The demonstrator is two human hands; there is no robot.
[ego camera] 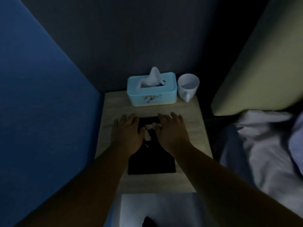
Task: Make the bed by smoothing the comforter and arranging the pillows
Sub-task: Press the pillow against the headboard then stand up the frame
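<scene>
left hand (pixel 127 133): fingers straight and spread, lying flat on black flat item (pixel 151 163), gripping nothing
right hand (pixel 172 130): same, flat on the item's far end, just beside left hand
black item: on nightstand (pixel 193 122), too dark to identify
comforter (pixel 265 153): rumpled on bed at right, untouched, apart from both hands
headboard (pixel 262 63): padded, above comforter
tissue box (pixel 152 91): back of nightstand, mug (pixel 188 88) just beside it
</scene>
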